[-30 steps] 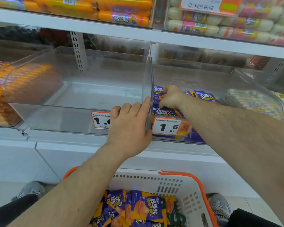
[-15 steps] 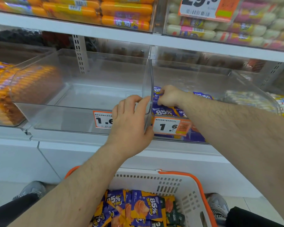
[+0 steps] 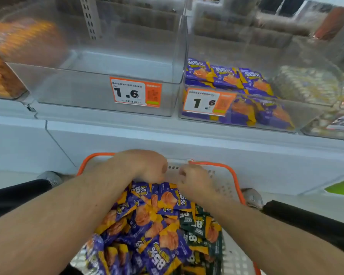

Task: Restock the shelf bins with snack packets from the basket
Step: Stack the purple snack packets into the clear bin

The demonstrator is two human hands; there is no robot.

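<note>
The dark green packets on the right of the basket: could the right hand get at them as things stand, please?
Probably yes. The dark green packets lie uncovered on top of the pile, beside the right forearm, and the right hand is already down in the basket.

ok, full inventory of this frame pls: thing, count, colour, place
basket: one, white with orange rim, on the floor below the shelf
purple snack packets: many, purple and orange, heaped in the basket
dark green snack packets: several, dark green, right side of the heap
empty bin: one, clear, shelf centre
stocked bin: one, clear, right of it, part filled with purple packets
price tags: two, orange and white, reading 1.6, on the bin fronts
orange packets: many, blurred, left bin
pale packets: many, blurred, far right bin
shoes: two, grey, beside the basket
left hand: on the heap, grip unclear
right hand: on the heap, grip unclear
</note>
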